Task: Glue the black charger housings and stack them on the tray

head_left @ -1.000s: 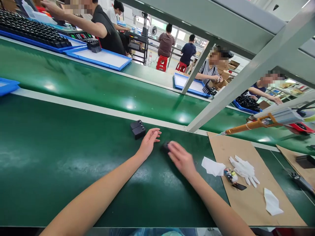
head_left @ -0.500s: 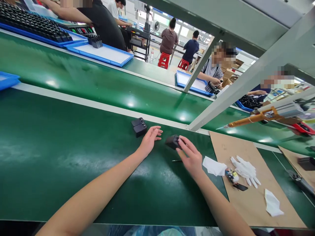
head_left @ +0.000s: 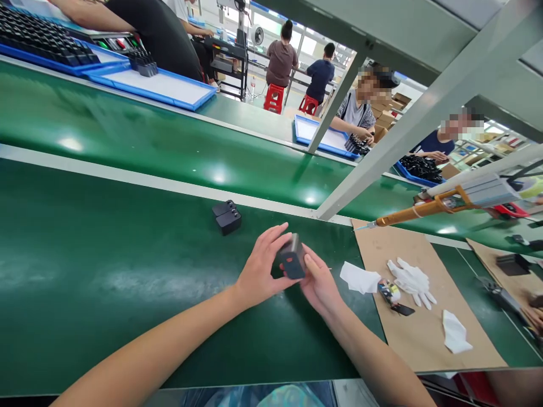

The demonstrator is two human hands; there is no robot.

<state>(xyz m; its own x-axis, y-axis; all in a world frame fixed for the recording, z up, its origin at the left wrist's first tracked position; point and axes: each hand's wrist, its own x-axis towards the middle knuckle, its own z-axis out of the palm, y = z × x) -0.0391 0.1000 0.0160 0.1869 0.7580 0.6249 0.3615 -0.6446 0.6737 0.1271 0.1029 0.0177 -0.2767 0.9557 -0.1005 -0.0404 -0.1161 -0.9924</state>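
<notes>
A black plug-in power adapter [head_left: 293,259] is held up between my two hands over the green work surface. My left hand [head_left: 259,265] curves round its left side, fingers at the top and thumb along the lower edge. From the right, my right hand [head_left: 319,281] grips the same adapter with its thumb and fingers. A small orange-red mark shows on the face towards me. Two more black adapters [head_left: 227,217] lie side by side on the mat, left of and beyond my hands; bright metal tips show on their top.
Right of my hands, brown cardboard [head_left: 382,243] carries white gloves [head_left: 411,282], white paper [head_left: 456,332] and a small circuit board [head_left: 389,291]. An orange-handled electric screwdriver [head_left: 416,213] hangs above it. A slanted metal post [head_left: 382,141] stands ahead. People work beyond the belt beside blue trays [head_left: 169,93].
My left hand has moved right and closed on the adapter that my right hand holds. The adapter has turned, showing its marked face. The whole view has shifted slightly.
</notes>
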